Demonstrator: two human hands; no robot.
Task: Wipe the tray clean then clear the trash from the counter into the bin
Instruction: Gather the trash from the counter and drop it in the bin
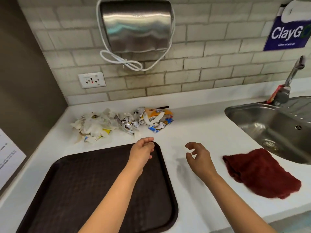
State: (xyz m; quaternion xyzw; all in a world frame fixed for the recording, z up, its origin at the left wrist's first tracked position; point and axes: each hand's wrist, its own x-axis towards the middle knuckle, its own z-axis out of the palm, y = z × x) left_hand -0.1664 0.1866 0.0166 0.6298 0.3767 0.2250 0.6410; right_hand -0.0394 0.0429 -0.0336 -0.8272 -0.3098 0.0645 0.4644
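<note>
A white counter (193, 128) fills the middle of the frame, backed by a tiled wall (210, 47). On that wall hang one metal hand dryer (136, 26) with a looped white cord (121, 60) at top centre, one socket (92, 80) left of centre, and one blue sign (287, 33) at upper right. One steel sink (272, 125) with one tap (289, 81) sits at the right edge.

One dark brown tray (80, 190) lies flat at lower left, its long axis running from the lower left toward the upper centre. One heap of trash (121, 123), crumpled napkins and wrappers, lies beyond the tray's far corner, near the wall. One dark red cloth (262, 174) lies rumpled at lower right, just beside the sink's rim.

The left hand (143, 152) hovers over the tray's far right corner, fingers loosely curled and holding nothing. The right hand (198, 157) hangs above bare counter between tray and cloth, fingers spread apart and bent, also holding nothing. Nothing stands between either hand and the trash.
</note>
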